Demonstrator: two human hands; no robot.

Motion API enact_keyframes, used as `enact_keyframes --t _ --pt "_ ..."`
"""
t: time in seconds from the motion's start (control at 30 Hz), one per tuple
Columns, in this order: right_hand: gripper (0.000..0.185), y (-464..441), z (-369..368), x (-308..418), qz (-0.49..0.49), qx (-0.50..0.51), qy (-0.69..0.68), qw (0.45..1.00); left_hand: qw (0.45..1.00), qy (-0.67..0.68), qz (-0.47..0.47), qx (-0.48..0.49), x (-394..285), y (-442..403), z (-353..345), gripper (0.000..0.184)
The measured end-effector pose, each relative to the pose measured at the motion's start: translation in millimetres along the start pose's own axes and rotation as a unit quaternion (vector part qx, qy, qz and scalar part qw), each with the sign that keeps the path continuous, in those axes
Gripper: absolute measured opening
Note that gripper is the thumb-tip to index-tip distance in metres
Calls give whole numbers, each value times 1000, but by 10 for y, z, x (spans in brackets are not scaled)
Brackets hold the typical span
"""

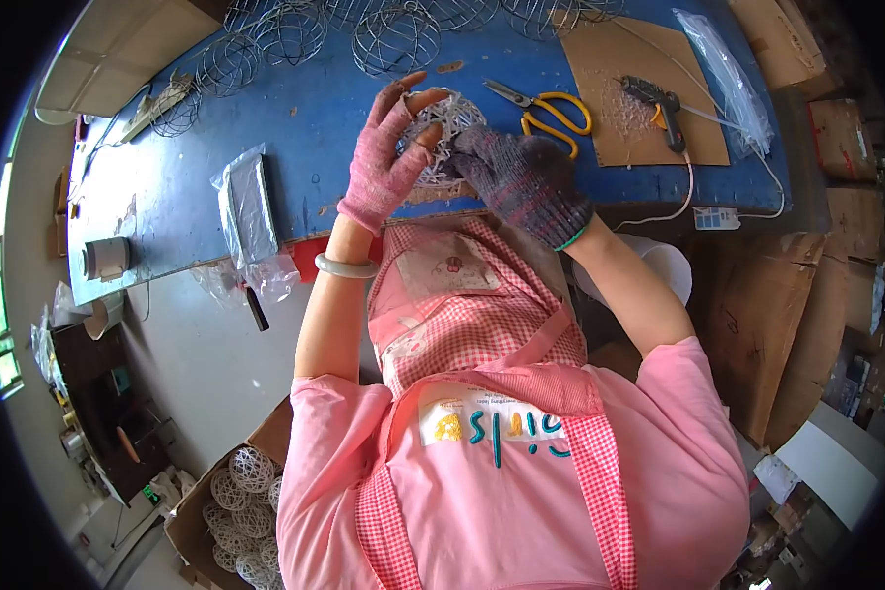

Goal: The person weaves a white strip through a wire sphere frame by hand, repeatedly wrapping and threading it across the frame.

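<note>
A ball of white wound strands (454,116) is held between my two hands over the near edge of the blue table. My left hand (385,162), in a pink glove with bare fingertips, curls its fingers and thumb around the ball's left side. My right hand (526,177), in a dark grey knitted glove, presses its closed fingertips against the ball's lower right side. Whether those fingertips also hold something small is hidden. Just beyond my right hand lie scissors with yellow handles (559,116), their blades slightly parted.
A hot glue gun (659,106) rests on a cardboard sheet (600,69) with glue strings. Wire frames (395,39) line the far edge. Plastic packets (244,206) lie at left, a clear bag (726,84) at right. A carton of similar balls (236,492) stands at lower left.
</note>
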State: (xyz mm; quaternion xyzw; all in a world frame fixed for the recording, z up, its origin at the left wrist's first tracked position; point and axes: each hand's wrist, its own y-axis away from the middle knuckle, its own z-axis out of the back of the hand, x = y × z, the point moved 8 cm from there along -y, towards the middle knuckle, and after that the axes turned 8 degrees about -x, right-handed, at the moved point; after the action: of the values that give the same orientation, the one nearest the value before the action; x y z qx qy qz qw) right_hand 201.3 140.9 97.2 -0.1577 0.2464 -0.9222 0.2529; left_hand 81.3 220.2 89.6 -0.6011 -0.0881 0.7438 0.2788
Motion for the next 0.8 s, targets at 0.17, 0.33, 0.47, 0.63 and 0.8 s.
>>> enact_keyframes --t 0.17,0.33,0.47,0.63,0.8 --pt "20 -107 -115 15 -16 38 19 999 1000 -31 -3 3 40 -107 -7 31" --pt "13 -164 117 -293 -225 -7 -230 947 987 100 110 -64 209 -125 32 18" --pt "13 33 118 -207 -329 52 -479 812 976 127 151 -91 473 -133 131 18" --pt "10 151 112 80 -284 35 -328 900 949 190 204 -149 542 -104 116 18" --pt "8 183 56 286 -77 -51 -124 988 944 172 221 -173 573 -153 183 20"
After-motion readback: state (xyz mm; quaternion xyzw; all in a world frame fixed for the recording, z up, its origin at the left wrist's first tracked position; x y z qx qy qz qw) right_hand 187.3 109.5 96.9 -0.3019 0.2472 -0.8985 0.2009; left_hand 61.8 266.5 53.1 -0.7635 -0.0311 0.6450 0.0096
